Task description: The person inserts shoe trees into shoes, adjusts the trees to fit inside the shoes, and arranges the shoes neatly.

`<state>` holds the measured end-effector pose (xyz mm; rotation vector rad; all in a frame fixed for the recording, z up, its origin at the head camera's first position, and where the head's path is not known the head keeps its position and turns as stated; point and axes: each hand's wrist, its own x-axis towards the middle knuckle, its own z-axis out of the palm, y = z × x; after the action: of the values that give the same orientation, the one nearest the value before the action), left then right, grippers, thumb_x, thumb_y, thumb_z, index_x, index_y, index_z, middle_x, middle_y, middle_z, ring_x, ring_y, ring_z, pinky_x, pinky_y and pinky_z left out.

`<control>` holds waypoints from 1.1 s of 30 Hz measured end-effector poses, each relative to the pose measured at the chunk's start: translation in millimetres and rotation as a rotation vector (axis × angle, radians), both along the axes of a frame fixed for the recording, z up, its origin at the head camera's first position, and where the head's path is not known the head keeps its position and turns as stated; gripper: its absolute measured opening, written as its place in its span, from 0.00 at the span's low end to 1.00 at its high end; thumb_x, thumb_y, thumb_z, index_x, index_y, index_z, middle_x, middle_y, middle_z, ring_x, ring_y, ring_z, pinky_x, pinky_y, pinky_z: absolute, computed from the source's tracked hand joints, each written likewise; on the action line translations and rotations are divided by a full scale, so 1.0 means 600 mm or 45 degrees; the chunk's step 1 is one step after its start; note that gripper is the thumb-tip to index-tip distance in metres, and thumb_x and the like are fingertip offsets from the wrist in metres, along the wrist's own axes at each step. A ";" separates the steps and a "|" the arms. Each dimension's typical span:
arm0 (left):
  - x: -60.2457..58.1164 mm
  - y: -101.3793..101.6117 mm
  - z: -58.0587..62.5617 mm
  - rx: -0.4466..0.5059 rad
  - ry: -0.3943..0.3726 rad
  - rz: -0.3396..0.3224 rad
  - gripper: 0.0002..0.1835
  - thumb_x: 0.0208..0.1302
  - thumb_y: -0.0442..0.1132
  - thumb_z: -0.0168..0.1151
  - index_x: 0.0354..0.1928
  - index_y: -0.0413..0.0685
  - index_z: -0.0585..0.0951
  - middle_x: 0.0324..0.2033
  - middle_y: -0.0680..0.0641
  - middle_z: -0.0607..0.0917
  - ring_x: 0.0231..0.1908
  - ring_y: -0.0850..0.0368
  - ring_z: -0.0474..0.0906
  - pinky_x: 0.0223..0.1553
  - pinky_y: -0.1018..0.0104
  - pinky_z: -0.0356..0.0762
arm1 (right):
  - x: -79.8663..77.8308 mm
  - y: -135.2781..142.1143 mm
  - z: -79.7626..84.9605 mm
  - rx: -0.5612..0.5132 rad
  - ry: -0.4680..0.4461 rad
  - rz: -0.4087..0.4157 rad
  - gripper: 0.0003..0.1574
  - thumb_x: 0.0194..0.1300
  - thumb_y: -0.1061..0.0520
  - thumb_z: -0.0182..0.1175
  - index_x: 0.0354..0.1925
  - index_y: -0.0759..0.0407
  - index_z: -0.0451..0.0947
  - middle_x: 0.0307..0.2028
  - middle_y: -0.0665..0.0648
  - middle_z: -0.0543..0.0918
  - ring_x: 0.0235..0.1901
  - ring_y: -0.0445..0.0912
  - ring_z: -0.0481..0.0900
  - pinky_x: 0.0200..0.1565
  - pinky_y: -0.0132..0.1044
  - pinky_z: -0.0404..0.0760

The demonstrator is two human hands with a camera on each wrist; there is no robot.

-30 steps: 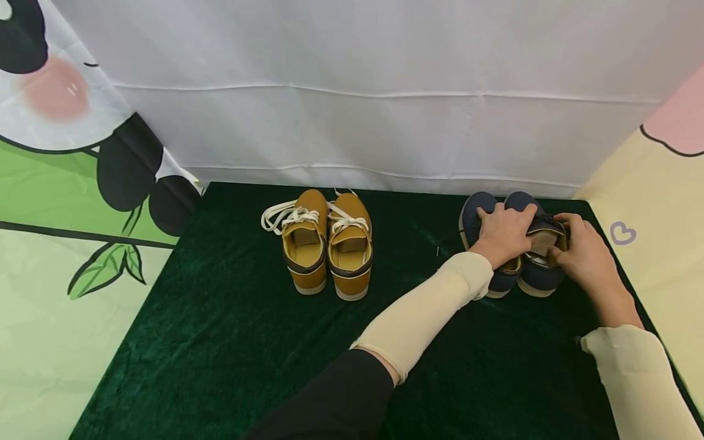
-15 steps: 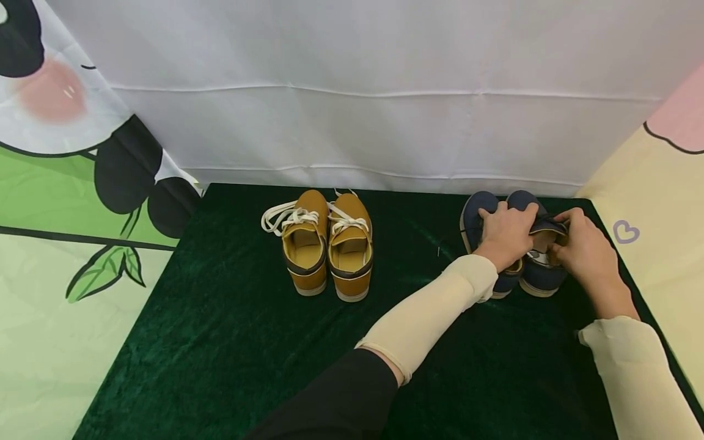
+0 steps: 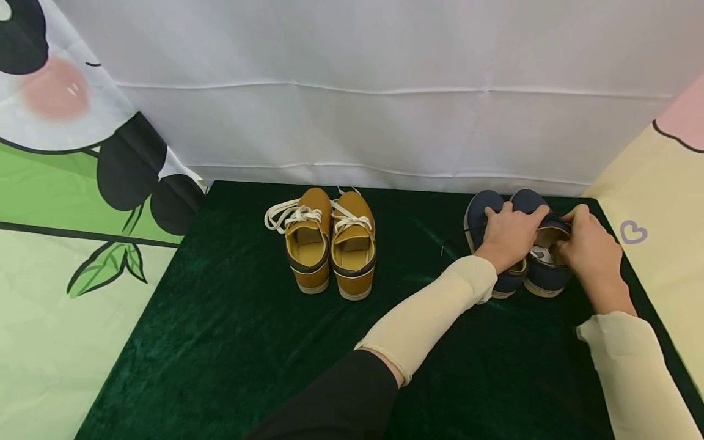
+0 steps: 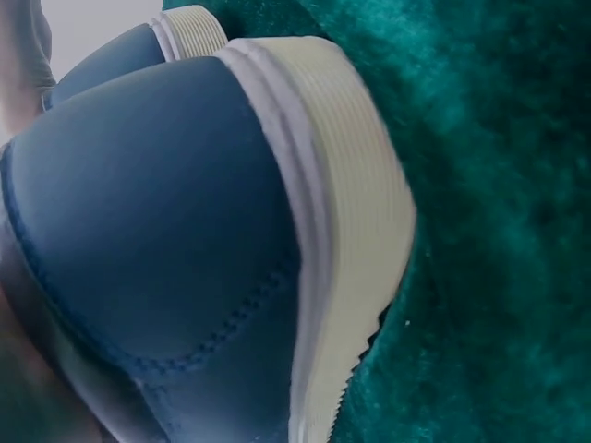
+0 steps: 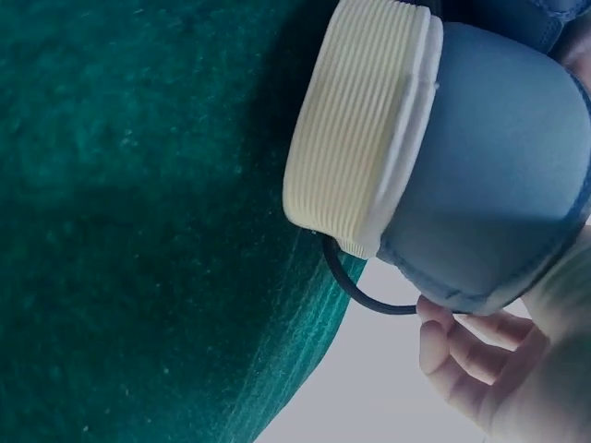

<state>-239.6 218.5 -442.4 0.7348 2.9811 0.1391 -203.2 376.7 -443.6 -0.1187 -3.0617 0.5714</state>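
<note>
A pair of navy shoes, toes to the wall, stands on the right; the left shoe (image 3: 478,214) and right shoe (image 3: 547,269) have cream soles. My left hand (image 3: 508,235) lies over both, its thumb reaching the right shoe's front; its fingertips are partly hidden. At the right shoe's opening, my right hand (image 3: 596,247) grips the outer side, its thumb at the inner edge. In the right wrist view, a dark lace loop (image 5: 355,288) hangs beside the curled fingers (image 5: 471,365). The left wrist view shows a navy heel (image 4: 157,221) close up.
A pair of tan shoes (image 3: 354,275) with white laces stands left of the hands. Dark green velvet cloth (image 3: 247,342) covers the surface. Behind rises a white fabric wall (image 3: 330,122); printed panels flank both sides, the yellow one (image 3: 660,275) close to my right arm.
My right hand has shifted slightly at the right shoe's edge, and more of that shoe's inside shows now. My left hand stays on the shoes. The tan pair has not moved.
</note>
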 end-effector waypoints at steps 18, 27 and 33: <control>-0.004 -0.009 -0.013 -0.010 0.005 -0.050 0.22 0.83 0.57 0.43 0.73 0.87 0.59 0.60 0.67 0.83 0.71 0.54 0.66 0.77 0.44 0.58 | 0.004 0.000 -0.002 -0.020 0.020 0.068 0.33 0.72 0.52 0.65 0.61 0.72 0.65 0.48 0.77 0.76 0.38 0.66 0.77 0.34 0.61 0.76; -0.004 -0.009 -0.011 -0.006 -0.021 -0.058 0.23 0.84 0.54 0.45 0.73 0.90 0.60 0.64 0.66 0.80 0.71 0.54 0.64 0.77 0.45 0.54 | 0.003 -0.006 0.003 0.030 0.080 0.012 0.27 0.70 0.53 0.67 0.56 0.70 0.71 0.45 0.77 0.81 0.35 0.67 0.78 0.30 0.62 0.77; 0.000 -0.005 -0.008 -0.028 -0.034 -0.066 0.26 0.84 0.54 0.45 0.76 0.91 0.56 0.67 0.67 0.78 0.72 0.54 0.62 0.77 0.45 0.54 | 0.004 -0.002 0.009 0.050 0.103 -0.027 0.23 0.67 0.56 0.69 0.52 0.69 0.75 0.39 0.76 0.84 0.30 0.64 0.78 0.23 0.56 0.75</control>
<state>-239.7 215.5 -447.1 0.8003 2.9309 0.1116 -200.7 375.4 -438.4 -0.1241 -2.9879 0.5022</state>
